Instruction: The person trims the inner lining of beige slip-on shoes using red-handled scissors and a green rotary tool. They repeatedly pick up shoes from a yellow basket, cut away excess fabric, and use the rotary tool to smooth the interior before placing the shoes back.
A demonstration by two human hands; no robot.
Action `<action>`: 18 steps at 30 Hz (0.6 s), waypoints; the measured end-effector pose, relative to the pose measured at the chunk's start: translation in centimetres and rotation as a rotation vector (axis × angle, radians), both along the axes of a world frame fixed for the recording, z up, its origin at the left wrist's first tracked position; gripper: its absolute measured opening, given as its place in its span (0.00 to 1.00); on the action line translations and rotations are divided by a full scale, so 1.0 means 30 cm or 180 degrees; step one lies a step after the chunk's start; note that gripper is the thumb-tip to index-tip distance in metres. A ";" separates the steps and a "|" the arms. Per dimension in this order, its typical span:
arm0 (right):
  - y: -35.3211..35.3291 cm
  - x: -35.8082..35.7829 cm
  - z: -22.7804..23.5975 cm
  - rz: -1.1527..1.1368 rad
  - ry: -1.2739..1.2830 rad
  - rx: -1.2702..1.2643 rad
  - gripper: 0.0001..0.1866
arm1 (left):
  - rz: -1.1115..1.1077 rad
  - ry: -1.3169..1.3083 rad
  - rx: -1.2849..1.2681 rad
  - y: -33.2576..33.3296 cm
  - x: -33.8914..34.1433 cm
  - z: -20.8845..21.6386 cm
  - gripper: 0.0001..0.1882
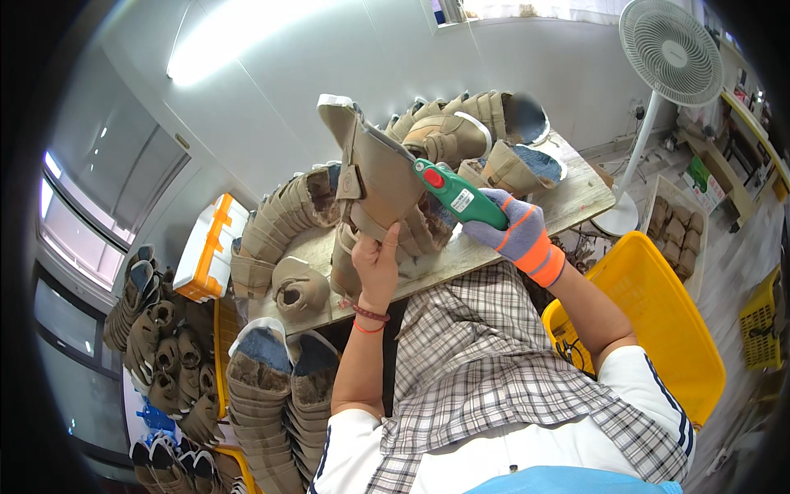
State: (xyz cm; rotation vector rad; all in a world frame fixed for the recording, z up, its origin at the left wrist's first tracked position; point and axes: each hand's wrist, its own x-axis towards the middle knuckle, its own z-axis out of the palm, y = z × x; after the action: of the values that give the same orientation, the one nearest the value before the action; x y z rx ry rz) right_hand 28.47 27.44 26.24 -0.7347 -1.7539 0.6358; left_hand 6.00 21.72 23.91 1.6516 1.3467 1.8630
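My bare left hand [378,270] grips the lower edge of a tan shoe upper [380,177], thumb on its near side. The upper stands raised over the table, its white-edged end pointing up and away to the left. In my right hand [517,233], covered by a grey and orange glove, is a green handheld power tool [465,202] with a red button. The tool's front end meets the right edge of the upper; its working tip is too small to make out. Beneath and behind lie nested fur-lined uppers [288,210] on the worktable [580,193].
A single shoe upper [299,288] sits at the table's near left edge. Long stacks of uppers [262,395] stand below left, beside a white and orange box [211,247]. To my right are a yellow bin [658,305], a standing fan [654,123] and a crate of uppers [676,235].
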 end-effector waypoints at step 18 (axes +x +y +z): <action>0.054 0.072 0.002 0.0122 0.0306 -0.1411 0.20 | 0.0433 0.3321 0.0659 0.068 0.018 -0.132 0.07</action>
State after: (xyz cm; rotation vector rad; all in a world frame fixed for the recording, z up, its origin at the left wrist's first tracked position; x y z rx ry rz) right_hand 30.62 29.07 26.31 -0.9542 -1.5564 1.0882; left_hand 6.53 23.75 19.96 2.9056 1.6426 1.1890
